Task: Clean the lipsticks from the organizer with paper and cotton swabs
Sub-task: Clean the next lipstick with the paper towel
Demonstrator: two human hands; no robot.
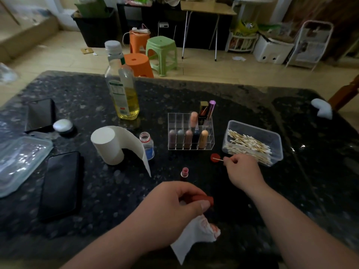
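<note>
Your left hand (174, 202) curls round a red lipstick piece (203, 199), low and centre on the worktop (97, 200), and grips a sheet of paper (194, 237) with it. The paper already carries red smears, so I judge the wiping of this one under way, not finished. Just beyond stands an open tube (184, 172), upright, its pink top bare. It is likely the other half of the same lipstick, though I cannot be sure.

Your right hand (240, 171) pinches one swab (218, 159), its tip lying over a red cap (214, 161) just in front of the organizer (175, 121). That cap probably belongs to the small open bottle (147, 145), so the swab looks to be getting wetted before use.

Most of the job is left. Eight lipsticks (188, 139) sit in the organizer, and nothing shows whether any has been cleaned.

Counts:
- One lipstick is out, seemingly in two parts.
- Eight are in the organizer: five in the front row, three behind.
- One swab is in hand, with a heap too many to count in the box (277, 148).
- There is one paper roll (108, 146) and one used sheet.
- There is one oil bottle (124, 90).
- There are two phones (62, 183).
</note>
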